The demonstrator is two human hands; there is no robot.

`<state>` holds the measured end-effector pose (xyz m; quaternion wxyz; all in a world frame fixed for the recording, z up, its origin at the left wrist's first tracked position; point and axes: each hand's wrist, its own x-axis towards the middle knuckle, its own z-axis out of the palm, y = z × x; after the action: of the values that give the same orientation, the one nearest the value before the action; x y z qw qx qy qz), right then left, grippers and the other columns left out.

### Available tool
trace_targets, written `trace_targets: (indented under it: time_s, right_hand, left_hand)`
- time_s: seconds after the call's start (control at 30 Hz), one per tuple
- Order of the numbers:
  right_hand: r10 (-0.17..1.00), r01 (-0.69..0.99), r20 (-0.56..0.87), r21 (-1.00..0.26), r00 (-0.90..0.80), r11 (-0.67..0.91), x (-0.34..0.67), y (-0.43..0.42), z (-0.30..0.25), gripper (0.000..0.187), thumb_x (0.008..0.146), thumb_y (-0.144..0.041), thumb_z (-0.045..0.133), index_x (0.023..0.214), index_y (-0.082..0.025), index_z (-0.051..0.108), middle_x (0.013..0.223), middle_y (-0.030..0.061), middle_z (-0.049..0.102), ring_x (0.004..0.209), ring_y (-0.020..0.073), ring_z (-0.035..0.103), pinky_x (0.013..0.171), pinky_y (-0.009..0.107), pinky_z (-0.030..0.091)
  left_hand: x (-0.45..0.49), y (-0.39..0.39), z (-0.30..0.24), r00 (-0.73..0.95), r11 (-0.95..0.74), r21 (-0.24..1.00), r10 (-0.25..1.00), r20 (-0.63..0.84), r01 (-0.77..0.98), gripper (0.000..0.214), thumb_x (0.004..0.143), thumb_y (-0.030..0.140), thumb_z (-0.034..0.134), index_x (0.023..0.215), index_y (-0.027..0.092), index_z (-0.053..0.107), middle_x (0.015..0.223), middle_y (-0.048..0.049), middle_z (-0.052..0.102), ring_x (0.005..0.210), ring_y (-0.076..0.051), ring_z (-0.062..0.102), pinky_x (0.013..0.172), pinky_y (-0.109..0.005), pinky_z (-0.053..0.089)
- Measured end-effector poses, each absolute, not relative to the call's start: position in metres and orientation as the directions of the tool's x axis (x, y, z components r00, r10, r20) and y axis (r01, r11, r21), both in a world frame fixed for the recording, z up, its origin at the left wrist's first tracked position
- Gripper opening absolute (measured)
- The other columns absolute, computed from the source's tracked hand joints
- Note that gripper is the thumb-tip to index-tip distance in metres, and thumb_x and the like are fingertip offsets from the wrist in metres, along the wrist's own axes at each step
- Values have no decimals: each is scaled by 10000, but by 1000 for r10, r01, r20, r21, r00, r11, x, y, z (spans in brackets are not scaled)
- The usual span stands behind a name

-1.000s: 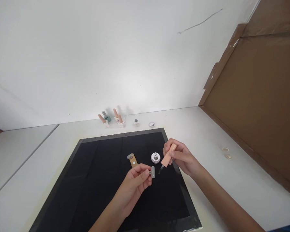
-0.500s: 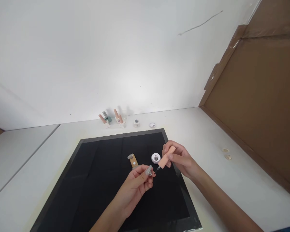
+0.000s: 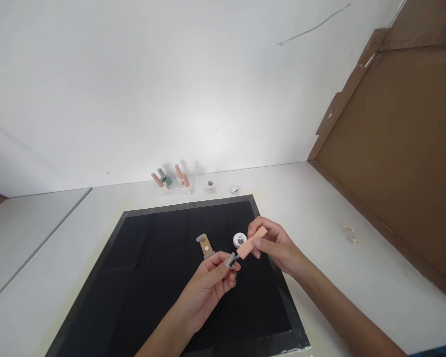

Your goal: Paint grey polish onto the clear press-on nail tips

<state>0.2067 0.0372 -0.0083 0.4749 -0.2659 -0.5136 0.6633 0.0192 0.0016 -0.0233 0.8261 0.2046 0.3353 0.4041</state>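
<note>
Over the black mat (image 3: 163, 287), my left hand (image 3: 211, 285) pinches a small grey false nail (image 3: 230, 260) between thumb and fingers. My right hand (image 3: 273, 243) is closed around the peach cap of a nail polish brush (image 3: 251, 243). The brush's dark tip points down to the left and meets the false nail; the fingers partly hide the contact. Just behind my hands sits a round white pot (image 3: 240, 240) with something dark and silvery in it. A tan holder (image 3: 205, 244) with a grey nail at its far end lies beyond my left hand.
Along the wall stand several polish bottles (image 3: 186, 184) with peach or grey caps, a small clear jar (image 3: 210, 186) and a round lid (image 3: 234, 190). Two small cream discs (image 3: 352, 240) lie at the right on the white table. A brown cardboard panel (image 3: 397, 148) rises on the right.
My right hand has brought the brush slightly left and up, so its tip has gone from beside my left fingers onto the false nail. The view has tilted slightly.
</note>
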Motion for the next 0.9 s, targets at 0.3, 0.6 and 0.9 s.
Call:
trace_targets:
  time_s: [0.3, 0.6, 0.9]
  right_hand:
    - [941, -340, 95, -940, -326, -23, 210, 41, -5, 183, 774, -320, 674, 800, -179, 561, 611, -38, 508, 496, 86, 449, 511, 234, 365]
    - [962, -383, 84, -924, -261, -23, 214, 43, -3, 171, 785, -322, 655, 804, -185, 553, 593, -38, 501, 494, 96, 443, 521, 246, 366]
    - [896, -382, 172, -924, -410, 2, 214, 38, -3, 211, 760, -343, 687, 771, -179, 555, 595, -35, 497, 497, 91, 438, 500, 235, 337]
  left_hand:
    - [20, 3, -23, 454, 588, 635, 803, -386, -501, 68, 744, 163, 706, 729, 115, 659, 718, -23, 630, 576, -45, 520, 605, -170, 432]
    - [21, 3, -21, 443, 581, 639, 809, -386, -504, 110, 698, 192, 749, 702, 121, 665, 694, -19, 615, 575, -53, 502, 594, -176, 426]
    - [18, 2, -25, 456, 568, 644, 816, -357, -512, 110, 698, 215, 752, 732, 135, 684, 648, 0, 585, 573, -57, 491, 595, -186, 408]
